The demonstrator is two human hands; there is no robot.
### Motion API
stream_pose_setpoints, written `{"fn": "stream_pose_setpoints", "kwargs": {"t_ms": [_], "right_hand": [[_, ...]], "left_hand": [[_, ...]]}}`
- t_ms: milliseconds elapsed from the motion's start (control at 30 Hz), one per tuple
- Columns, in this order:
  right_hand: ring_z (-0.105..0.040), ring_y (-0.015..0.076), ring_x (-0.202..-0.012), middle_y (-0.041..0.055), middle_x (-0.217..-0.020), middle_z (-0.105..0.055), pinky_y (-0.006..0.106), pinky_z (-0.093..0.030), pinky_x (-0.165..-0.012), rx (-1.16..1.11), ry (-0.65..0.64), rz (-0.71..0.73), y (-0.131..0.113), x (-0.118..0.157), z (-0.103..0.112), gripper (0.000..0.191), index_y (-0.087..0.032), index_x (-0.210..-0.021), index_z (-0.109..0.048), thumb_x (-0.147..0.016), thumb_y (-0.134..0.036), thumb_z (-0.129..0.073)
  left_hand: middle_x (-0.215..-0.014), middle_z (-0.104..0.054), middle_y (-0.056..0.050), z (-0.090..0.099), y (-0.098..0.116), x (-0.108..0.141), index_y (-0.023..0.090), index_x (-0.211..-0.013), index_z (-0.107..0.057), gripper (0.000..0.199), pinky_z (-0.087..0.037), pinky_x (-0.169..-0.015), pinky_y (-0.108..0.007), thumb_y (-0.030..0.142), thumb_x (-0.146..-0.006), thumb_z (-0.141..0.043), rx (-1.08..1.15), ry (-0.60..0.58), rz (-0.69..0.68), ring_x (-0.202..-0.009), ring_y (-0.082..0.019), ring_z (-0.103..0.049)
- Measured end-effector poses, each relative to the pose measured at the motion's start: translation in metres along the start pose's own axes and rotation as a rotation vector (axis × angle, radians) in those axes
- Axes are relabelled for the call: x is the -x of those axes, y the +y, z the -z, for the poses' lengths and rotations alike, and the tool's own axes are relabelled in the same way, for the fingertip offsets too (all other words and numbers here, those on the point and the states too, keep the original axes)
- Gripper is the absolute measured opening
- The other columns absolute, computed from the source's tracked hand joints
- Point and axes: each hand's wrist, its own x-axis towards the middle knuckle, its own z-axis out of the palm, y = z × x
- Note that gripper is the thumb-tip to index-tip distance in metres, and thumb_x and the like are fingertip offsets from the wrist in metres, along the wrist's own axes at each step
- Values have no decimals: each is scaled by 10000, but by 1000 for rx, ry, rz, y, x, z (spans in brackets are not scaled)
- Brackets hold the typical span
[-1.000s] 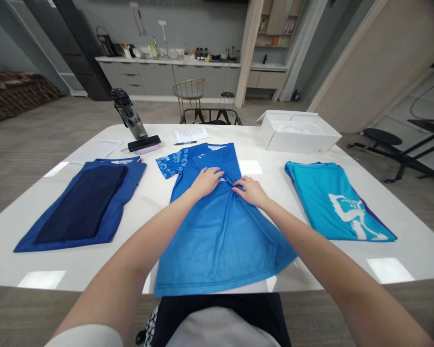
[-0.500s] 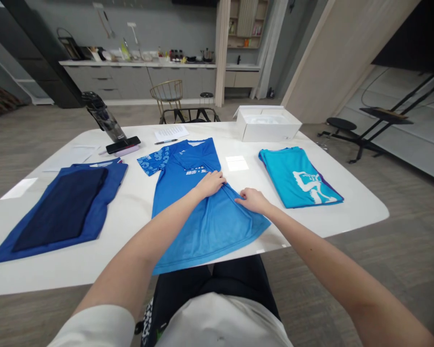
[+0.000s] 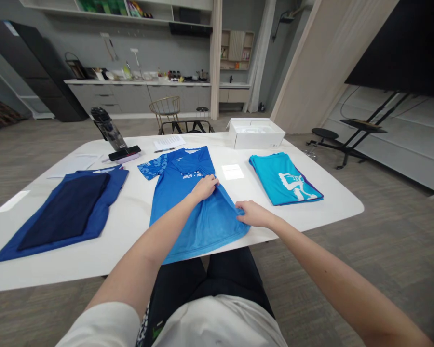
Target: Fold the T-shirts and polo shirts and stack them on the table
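A: Head view, left hand [image 3: 204, 188]?
B: On the chest of a blue sports jersey [image 3: 217, 224], fingers pressed together and curled into the fabric. Pinching or only pressing? Impossible to tell from here.

A: Right hand [image 3: 253, 214]?
B: At the jersey's side edge, fingertips close together, pinching the thin, slippery knit and lifting a soft fold.

A: And the jersey's place?
B: Middle of a white rounded table [image 3: 332, 207], lying flat, collar toward the far edge, hem at the near edge. Patterned short sleeve out to the left, smooth fabric rippling between the hands.

A: Left of it?
B: Near the left edge, a royal-blue shirt [image 3: 112, 185] with a folded navy panel [image 3: 63, 212] on top, matte and rectangular.

A: Right of it?
B: Near the right edge, a folded turquoise shirt [image 3: 284, 180] with a white print, a neat, flat slab.

A: Far edge?
B: A white cardboard box [image 3: 256, 137], lid standing open; a sheet of paper [image 3: 169, 142] with a slim pen [image 3: 164, 150]; a black phone [image 3: 125, 153] beside a tilted clear-and-black bottle [image 3: 108, 129].
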Motion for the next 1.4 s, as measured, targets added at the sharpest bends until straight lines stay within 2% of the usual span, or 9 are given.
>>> {"fn": "stream_pose_setpoints", "kwargs": {"t_ms": [133,267,500,633,767,967,1067,1233,1400], "right_hand": [[-711,255,-981,90,-1058,-764,282,-486,-821,-100,13,74,-35,10,7,315,-197,-1123,-714,-810,-239,-710],[-716,270,-1008,94,-1057,-771,292,-508,-841,-122,-34,118,-71,10,2,335,-200,-1132,-742,-812,-299,-757],[-723,258,-1000,77,-1053,-776,273,-511,-828,-104,-159,119,-97,-6,-42,369,-193,-1134,-768,-793,-330,-803],[-730,207,-828,15,-869,-773,250,-499,-738,-214,-199,126,-96,-8,-53,336,-203,-1087,-774,-787,-350,-812],[-711,197,-800,11,-853,-770,257,-479,-727,-270,-170,151,-84,0,-53,316,-205,-1059,-778,-818,-409,-792],[-670,184,-772,9,-871,-744,252,-432,-692,-96,-147,190,-60,19,-58,213,-226,-1014,-777,-829,-331,-781],[-658,182,-756,15,-841,-732,252,-411,-668,-42,-128,184,-55,25,-59,143,-226,-966,-765,-865,-324,-742],[-662,192,-726,25,-785,-732,255,-410,-648,-43,-186,147,-51,29,-52,114,-217,-921,-758,-887,-311,-705],[-661,196,-720,25,-769,-732,259,-401,-644,-35,-187,142,-49,15,-46,155,-219,-900,-769,-891,-361,-706]], "left_hand": [[-1155,-595,-93,27,-3,18,212,-1119,-663,321,-464,-952,-369,88,-939,-428,-34,62,-1,-1053,-228,-539],[-1173,-597,-104,45,-8,47,223,-1118,-670,302,-452,-925,-382,117,-962,-435,-137,38,-18,-1085,-247,-530],[-1207,-603,-104,34,-1,101,234,-1158,-681,279,-428,-896,-374,207,-1018,-441,-207,-48,-113,-1101,-246,-537],[-1203,-612,-91,32,12,121,246,-1164,-706,311,-434,-906,-356,196,-1015,-437,-79,-68,-99,-1098,-230,-547],[-1181,-628,-71,37,34,148,255,-1114,-734,293,-430,-946,-356,190,-986,-478,73,-107,-157,-1081,-224,-561],[-1124,-617,-69,42,63,185,273,-1147,-725,269,-429,-921,-359,225,-977,-522,151,-162,-204,-1029,-226,-568],[-1098,-609,-71,42,68,194,266,-1129,-722,250,-429,-912,-358,232,-985,-520,170,-170,-189,-1027,-227,-568],[-1080,-623,-68,45,71,202,252,-1080,-723,223,-428,-929,-351,256,-1001,-514,234,-157,-155,-1039,-220,-577],[-1031,-673,-36,48,74,201,261,-1066,-721,215,-438,-915,-340,317,-1010,-522,277,-177,-125,-982,-197,-624]]}}
